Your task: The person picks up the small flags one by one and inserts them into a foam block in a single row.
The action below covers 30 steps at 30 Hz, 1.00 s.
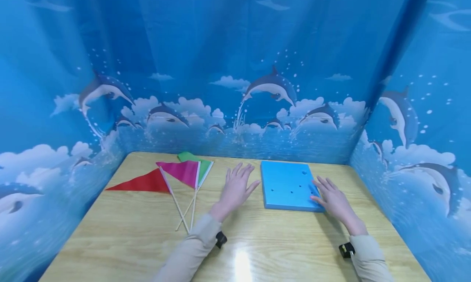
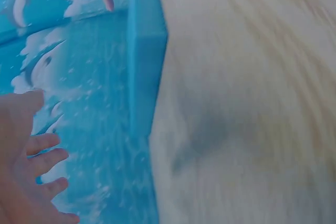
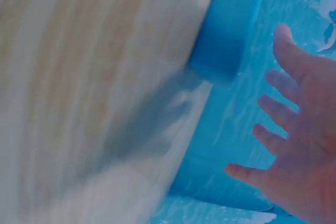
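Note:
A thick blue block (image 1: pixel 285 180) with several small holes in its top lies toward the back right of the wooden table. My left hand (image 1: pixel 237 186) hovers to the left of it, fingers spread and holding nothing. At the block's right edge is my right hand (image 1: pixel 333 198), its thumb and fingertips overlapping the edge in the head view. In the right wrist view that hand (image 3: pixel 299 124) has its fingers extended, with nothing in them. Left of my left hand lie three pennant flags on white sticks: a red flag (image 1: pixel 145 182), a magenta flag (image 1: pixel 184 171) and a green flag (image 1: pixel 204 169).
The wooden table (image 1: pixel 121 241) ends at the back against a blue curtain (image 1: pixel 206 49) printed with dolphins, which also closes off both sides. The flags' sticks cross one another near my left forearm. A dark camera (image 1: pixel 220 239) sits on my left wrist.

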Available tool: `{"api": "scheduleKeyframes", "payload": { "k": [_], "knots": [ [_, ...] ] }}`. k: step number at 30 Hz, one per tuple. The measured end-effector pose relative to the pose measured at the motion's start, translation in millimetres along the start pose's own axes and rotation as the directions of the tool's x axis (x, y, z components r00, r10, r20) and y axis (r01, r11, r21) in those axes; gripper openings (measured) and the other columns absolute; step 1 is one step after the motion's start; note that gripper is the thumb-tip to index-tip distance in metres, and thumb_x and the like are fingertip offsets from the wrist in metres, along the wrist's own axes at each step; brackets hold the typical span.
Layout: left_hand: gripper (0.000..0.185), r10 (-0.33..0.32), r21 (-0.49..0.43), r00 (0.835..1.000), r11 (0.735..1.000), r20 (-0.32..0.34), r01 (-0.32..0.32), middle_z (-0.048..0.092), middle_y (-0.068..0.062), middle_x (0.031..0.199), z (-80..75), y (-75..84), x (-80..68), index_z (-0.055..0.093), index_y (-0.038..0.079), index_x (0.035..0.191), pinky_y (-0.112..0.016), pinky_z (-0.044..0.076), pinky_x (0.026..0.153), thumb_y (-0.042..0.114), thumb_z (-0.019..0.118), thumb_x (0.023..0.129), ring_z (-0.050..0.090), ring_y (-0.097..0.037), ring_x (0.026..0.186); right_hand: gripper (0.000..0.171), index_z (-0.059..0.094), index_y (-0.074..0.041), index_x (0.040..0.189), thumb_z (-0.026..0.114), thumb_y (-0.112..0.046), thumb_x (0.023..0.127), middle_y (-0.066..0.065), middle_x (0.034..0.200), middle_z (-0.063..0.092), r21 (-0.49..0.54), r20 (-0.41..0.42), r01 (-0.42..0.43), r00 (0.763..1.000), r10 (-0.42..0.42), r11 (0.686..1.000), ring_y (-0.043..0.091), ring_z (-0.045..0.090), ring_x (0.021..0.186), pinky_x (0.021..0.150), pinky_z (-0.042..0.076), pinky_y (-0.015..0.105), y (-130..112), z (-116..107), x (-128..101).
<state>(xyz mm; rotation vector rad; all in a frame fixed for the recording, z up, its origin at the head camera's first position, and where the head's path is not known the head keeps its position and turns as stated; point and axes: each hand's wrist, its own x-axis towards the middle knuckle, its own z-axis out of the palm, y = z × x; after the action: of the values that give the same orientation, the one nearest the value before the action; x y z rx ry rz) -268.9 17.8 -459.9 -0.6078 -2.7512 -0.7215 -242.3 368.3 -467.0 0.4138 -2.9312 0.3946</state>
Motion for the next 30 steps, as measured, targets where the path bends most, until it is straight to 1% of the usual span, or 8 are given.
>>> {"api": "scheduleKeyframes", "payload": {
  "k": [3, 5, 10, 14, 17, 21, 26, 30],
  "knots": [
    [0.059, 0.027, 0.049, 0.998, 0.998, 0.051, -0.030, 0.042, -0.005, 0.159, 13.5, 6.1, 3.0, 0.045, 0.013, 0.152, -0.066, 0.017, 0.121, 0.044, 0.057, 0.103, 0.027, -0.033, 0.151, 0.067, 0.044, -0.001, 0.150, 0.065, -0.038, 0.099, 0.028, 0.158, 0.033, -0.014, 0.069, -0.020, 0.997, 0.021, 1.000, 0.055, 0.024, 0.144, 0.101, 0.028, 0.084, 7.1, 6.1, -1.1],
    [0.061, 0.046, 0.072, 0.994, 0.996, 0.102, -0.053, 0.039, -0.005, 0.160, 21.4, 9.4, 3.7, 0.043, 0.013, 0.153, -0.067, 0.018, 0.120, 0.045, 0.057, 0.102, 0.025, -0.034, 0.152, 0.068, 0.043, -0.001, 0.151, 0.063, -0.040, 0.100, 0.027, 0.159, 0.032, 0.001, 0.097, -0.036, 0.995, 0.036, 0.999, 0.054, 0.023, 0.145, 0.101, 0.026, 0.085, 11.1, 9.2, -1.9],
    [0.063, 0.089, 0.070, 0.969, 0.992, 0.232, -0.108, 0.034, -0.002, 0.163, 36.3, 16.6, 2.0, 0.039, 0.015, 0.156, -0.069, 0.015, 0.120, 0.047, 0.052, 0.104, 0.019, -0.031, 0.154, 0.069, 0.040, 0.001, 0.152, 0.060, -0.041, 0.101, 0.026, 0.159, 0.033, 0.046, 0.137, -0.045, 0.990, 0.038, 0.998, 0.055, 0.023, 0.145, 0.104, 0.025, 0.082, 16.7, 11.8, -3.6],
    [0.060, 0.095, 0.056, 0.950, 0.992, 0.298, -0.117, 0.032, -0.001, 0.164, 41.4, 19.2, -1.9, 0.038, 0.017, 0.157, -0.070, 0.014, 0.120, 0.044, 0.050, 0.105, 0.019, -0.030, 0.154, 0.069, 0.039, 0.003, 0.152, 0.059, -0.040, 0.102, 0.026, 0.158, 0.034, 0.077, 0.152, -0.040, 0.988, 0.028, 0.996, 0.055, 0.022, 0.145, 0.108, 0.025, 0.079, 16.2, 10.8, -3.8],
    [0.059, 0.097, 0.053, 0.945, 0.991, 0.313, -0.120, 0.032, -0.002, 0.164, 41.7, 19.4, -3.5, 0.039, 0.016, 0.156, -0.070, 0.014, 0.119, 0.043, 0.051, 0.105, 0.020, -0.031, 0.154, 0.068, 0.039, 0.005, 0.151, 0.059, -0.038, 0.102, 0.027, 0.157, 0.034, 0.085, 0.151, -0.034, 0.988, 0.021, 0.996, 0.056, 0.022, 0.144, 0.110, 0.024, 0.077, 14.5, 9.7, -3.4],
    [0.060, 0.099, 0.041, 0.944, 0.992, 0.314, -0.117, 0.032, -0.002, 0.164, 42.0, 18.7, -3.6, 0.039, 0.016, 0.156, -0.072, 0.013, 0.119, 0.043, 0.052, 0.104, 0.020, -0.032, 0.154, 0.067, 0.039, 0.006, 0.151, 0.060, -0.035, 0.102, 0.029, 0.157, 0.035, 0.082, 0.150, -0.032, 0.988, 0.020, 0.996, 0.057, 0.022, 0.144, 0.111, 0.024, 0.076, 13.0, 8.4, -2.7],
    [0.061, 0.091, 0.052, 0.942, 0.992, 0.324, -0.114, 0.031, -0.001, 0.165, 42.2, 16.0, -3.1, 0.037, 0.017, 0.157, -0.072, 0.011, 0.119, 0.046, 0.051, 0.104, 0.018, -0.032, 0.154, 0.066, 0.040, 0.006, 0.150, 0.061, -0.034, 0.102, 0.029, 0.156, 0.036, 0.070, 0.144, -0.023, 0.990, 0.013, 0.997, 0.057, 0.024, 0.143, 0.111, 0.026, 0.075, 10.8, 9.8, -1.7],
    [0.061, 0.095, 0.060, 0.939, 0.991, 0.330, -0.122, 0.033, -0.002, 0.164, 37.4, 12.4, -3.1, 0.039, 0.017, 0.157, -0.072, 0.013, 0.119, 0.046, 0.052, 0.104, 0.020, -0.033, 0.154, 0.065, 0.042, 0.007, 0.149, 0.061, -0.033, 0.102, 0.029, 0.154, 0.038, 0.068, 0.134, -0.013, 0.991, 0.004, 0.998, 0.058, 0.026, 0.142, 0.111, 0.028, 0.074, 5.6, 11.3, -0.8]
  ]
}}
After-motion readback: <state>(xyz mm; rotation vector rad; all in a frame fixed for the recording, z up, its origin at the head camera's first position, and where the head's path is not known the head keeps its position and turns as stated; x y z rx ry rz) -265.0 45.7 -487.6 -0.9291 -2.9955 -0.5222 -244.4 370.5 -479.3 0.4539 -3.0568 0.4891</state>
